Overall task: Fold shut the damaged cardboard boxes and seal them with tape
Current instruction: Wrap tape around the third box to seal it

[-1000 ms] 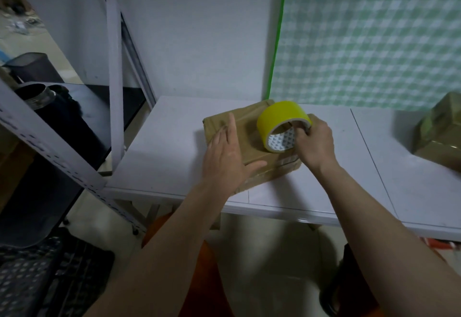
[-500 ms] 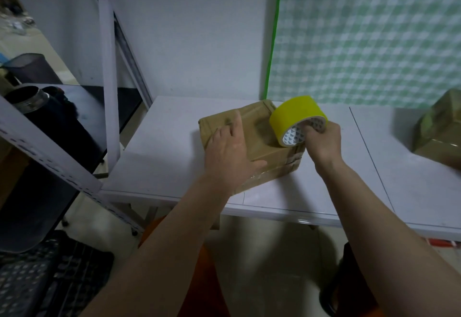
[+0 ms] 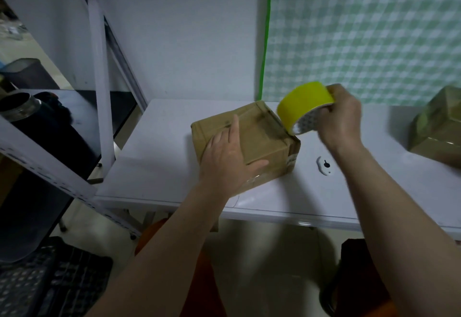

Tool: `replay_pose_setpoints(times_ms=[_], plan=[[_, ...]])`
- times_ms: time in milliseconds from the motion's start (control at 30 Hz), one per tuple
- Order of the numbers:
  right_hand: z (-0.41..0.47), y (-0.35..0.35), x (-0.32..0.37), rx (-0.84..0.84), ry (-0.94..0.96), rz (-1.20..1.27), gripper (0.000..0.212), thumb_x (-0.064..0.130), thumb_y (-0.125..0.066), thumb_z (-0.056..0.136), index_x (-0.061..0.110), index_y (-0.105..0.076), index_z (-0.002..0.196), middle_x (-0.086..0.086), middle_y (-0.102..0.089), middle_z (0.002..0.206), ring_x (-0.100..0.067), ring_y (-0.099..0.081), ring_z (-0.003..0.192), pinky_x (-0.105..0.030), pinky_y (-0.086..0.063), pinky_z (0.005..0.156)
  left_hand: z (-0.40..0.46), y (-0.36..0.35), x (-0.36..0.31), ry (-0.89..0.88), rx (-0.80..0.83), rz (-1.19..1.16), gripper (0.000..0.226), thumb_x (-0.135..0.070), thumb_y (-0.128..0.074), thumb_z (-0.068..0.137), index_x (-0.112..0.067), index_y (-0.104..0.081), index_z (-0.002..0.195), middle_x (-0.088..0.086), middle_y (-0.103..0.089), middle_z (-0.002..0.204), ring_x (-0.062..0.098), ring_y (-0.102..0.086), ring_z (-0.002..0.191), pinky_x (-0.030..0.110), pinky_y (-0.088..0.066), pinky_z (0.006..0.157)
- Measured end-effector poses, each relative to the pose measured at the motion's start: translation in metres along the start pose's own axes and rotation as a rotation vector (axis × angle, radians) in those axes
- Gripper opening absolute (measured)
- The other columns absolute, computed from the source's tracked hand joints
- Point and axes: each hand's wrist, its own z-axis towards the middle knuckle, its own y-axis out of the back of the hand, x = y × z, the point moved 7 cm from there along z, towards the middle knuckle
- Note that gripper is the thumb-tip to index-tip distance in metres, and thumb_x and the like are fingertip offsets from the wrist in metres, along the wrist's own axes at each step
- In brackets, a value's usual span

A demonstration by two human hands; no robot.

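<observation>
Yellow tape roll [image 3: 304, 104], gripped by right hand [image 3: 340, 119], has lifted off the box [image 3: 252, 139]; left hand [image 3: 228, 160] stays flat.

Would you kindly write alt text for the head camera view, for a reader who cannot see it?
A person's left hand presses flat on a closed cardboard box on a white table, while the right hand holds a yellow tape roll at the box's far right corner. A second box sits at the right edge.
</observation>
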Motion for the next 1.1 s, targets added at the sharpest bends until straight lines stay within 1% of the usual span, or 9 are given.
replay_pose_setpoints(times_ms=[67,200,400,733,900,967,1000,1067,1100], plan=[[0.007,0.006,-0.01,0.007,-0.02,-0.065,0.034,-0.006,-0.04,0.074,0.0,-0.059,0.103,-0.025,-0.062,0.09,-0.039,-0.056,0.084,-0.039,-0.042,0.066,0.001,-0.001,-0.001,-0.001,0.003,0.013,0.116,-0.071,-0.062,0.072,-0.018,0.003,0.153,0.006,-0.04,0.143,0.022,-0.037,0.13,0.033,-0.027,0.109],[0.005,0.005,-0.021,0.052,-0.016,-0.156,0.035,-0.005,-0.041,0.08,0.001,-0.057,0.111,-0.027,-0.062,0.096,-0.042,-0.055,0.089,-0.042,-0.042,0.07,0.003,-0.004,0.0,-0.011,-0.014,0.069,0.116,-0.076,-0.057,0.072,-0.016,0.002,0.153,0.005,-0.043,0.141,0.021,-0.039,0.128,0.032,-0.027,0.11],[0.013,-0.007,-0.035,0.125,0.002,-0.242,0.031,0.0,-0.042,0.087,0.003,-0.058,0.114,-0.029,-0.062,0.103,-0.045,-0.056,0.095,-0.045,-0.044,0.075,0.004,-0.007,-0.001,-0.033,-0.005,0.116,0.114,-0.077,-0.052,0.074,-0.014,0.001,0.153,0.004,-0.036,0.147,0.02,-0.034,0.133,0.033,-0.024,0.112],[0.015,-0.021,-0.054,0.175,0.02,-0.321,0.032,-0.003,-0.042,0.086,0.004,-0.057,0.113,-0.03,-0.062,0.097,-0.046,-0.056,0.088,-0.048,-0.046,0.072,0.005,-0.01,0.0,-0.057,0.013,0.173,0.113,-0.08,-0.046,0.075,-0.011,-0.001,0.153,0.004,-0.026,0.153,0.021,-0.028,0.137,0.035,-0.022,0.113],[0.011,-0.034,-0.068,0.176,-0.017,-0.228,0.034,-0.003,-0.042,0.085,0.007,-0.06,0.113,-0.026,-0.064,0.098,-0.043,-0.058,0.09,-0.043,-0.047,0.074,0.006,-0.012,0.0,-0.071,0.016,0.191,0.11,-0.08,-0.044,0.075,-0.011,-0.005,0.153,0.005,-0.026,0.153,0.022,-0.029,0.136,0.036,-0.023,0.114],[0.009,-0.036,-0.077,0.174,-0.085,-0.157,0.032,-0.003,-0.044,0.084,0.004,-0.061,0.109,-0.025,-0.065,0.099,-0.042,-0.059,0.092,-0.044,-0.049,0.074,0.006,-0.014,0.001,-0.078,0.026,0.209,0.109,-0.081,-0.042,0.075,-0.013,-0.009,0.152,0.004,-0.026,0.152,0.023,-0.028,0.136,0.039,-0.022,0.115],[0.006,-0.038,-0.084,0.171,-0.171,-0.059,0.028,-0.002,-0.046,0.083,0.003,-0.062,0.105,-0.024,-0.064,0.098,-0.04,-0.06,0.091,-0.042,-0.051,0.072,0.006,-0.015,0.003,-0.08,0.026,0.226,0.109,-0.083,-0.04,0.073,-0.015,-0.011,0.152,0.004,-0.027,0.152,0.023,-0.028,0.136,0.041,-0.021,0.115],[-0.009,-0.046,-0.097,0.171,-0.425,0.313,0.017,0.005,-0.055,0.083,0.0,-0.063,0.097,-0.023,-0.064,0.092,-0.04,-0.063,0.085,-0.033,-0.053,0.054,0.005,-0.014,0.006,-0.085,0.031,0.258,0.109,-0.087,-0.037,0.069,-0.02,-0.013,0.152,0.004,-0.024,0.153,0.025,-0.024,0.139,0.048,-0.019,0.115],[-0.021,-0.054,-0.1,0.192,-0.548,0.499,0.017,0.01,-0.061,0.084,-0.001,-0.064,0.097,-0.023,-0.064,0.089,-0.04,-0.065,0.081,-0.028,-0.052,0.048,0.004,-0.014,0.008,-0.087,0.04,0.259,0.109,-0.088,-0.038,0.068,-0.023,-0.012,0.152,0.006,-0.018,0.156,0.026,-0.019,0.142,0.051,-0.016,0.116]])
